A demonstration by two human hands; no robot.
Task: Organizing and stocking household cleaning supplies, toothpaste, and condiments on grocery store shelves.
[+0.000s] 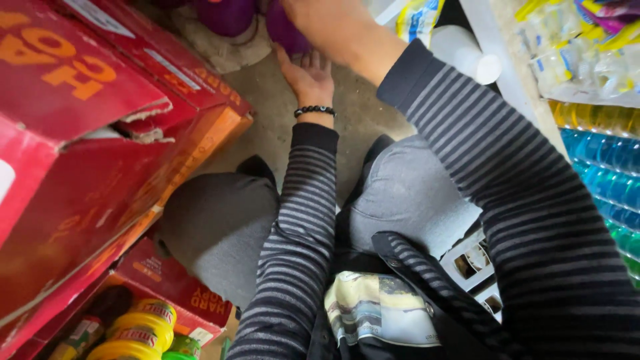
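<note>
Purple container [288, 32], on the concrete floor [360, 123] at top centre: landmark. Right hand [320, 17] over its top, grip cut off by the frame, state not determinable. Left hand [308, 75] just below it, palm open, fingers touching its base, steadying. Second purple container [227, 15] left of it. Red cartons [80, 133] with orange lettering stacked farther left. Blue and green bottles [610, 173] shelved far right.

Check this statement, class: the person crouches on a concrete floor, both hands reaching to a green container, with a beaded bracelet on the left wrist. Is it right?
One detail is wrong: the container is purple, not green. The head view shows the right hand and the left hand reaching to it over the concrete floor, and the dark beaded bracelet does sit on the left wrist.
</note>
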